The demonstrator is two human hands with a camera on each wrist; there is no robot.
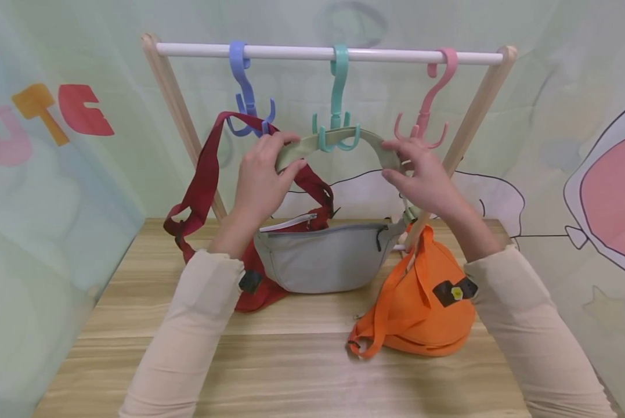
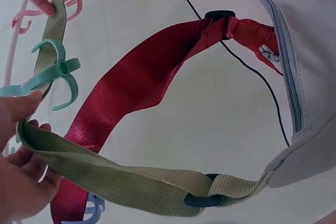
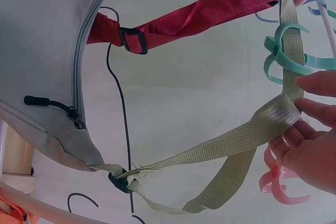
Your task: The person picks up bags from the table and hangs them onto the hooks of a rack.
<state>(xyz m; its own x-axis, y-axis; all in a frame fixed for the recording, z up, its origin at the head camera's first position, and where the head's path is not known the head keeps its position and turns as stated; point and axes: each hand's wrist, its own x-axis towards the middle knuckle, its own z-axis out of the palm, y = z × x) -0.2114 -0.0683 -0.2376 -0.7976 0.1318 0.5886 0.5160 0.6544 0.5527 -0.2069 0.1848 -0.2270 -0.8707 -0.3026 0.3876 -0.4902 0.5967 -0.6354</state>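
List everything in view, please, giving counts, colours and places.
wooden tabletop: 1, tan, underneath
hanging rack: 1, white and wooden, on tabletop
blue hook: 1, blue, rack's left
teal hook: 1, teal, rack's middle
pink hook: 1, pink, rack's right
grey waist bag: 1, grey, olive strap, below teal hook
red bag: 1, red, partly behind grey waist bag
orange backpack: 1, orange, tabletop's right
printed backdrop: 1, pale green, behind rack
unidentified pieces: 2, black, beside sleeves
sleeves: 2, cream, on arms
left hand: 1, bare, gripping strap
right hand: 1, bare, gripping strap

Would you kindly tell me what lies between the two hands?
The teal hook, with a stretch of green strap running through it; the head view shows both.
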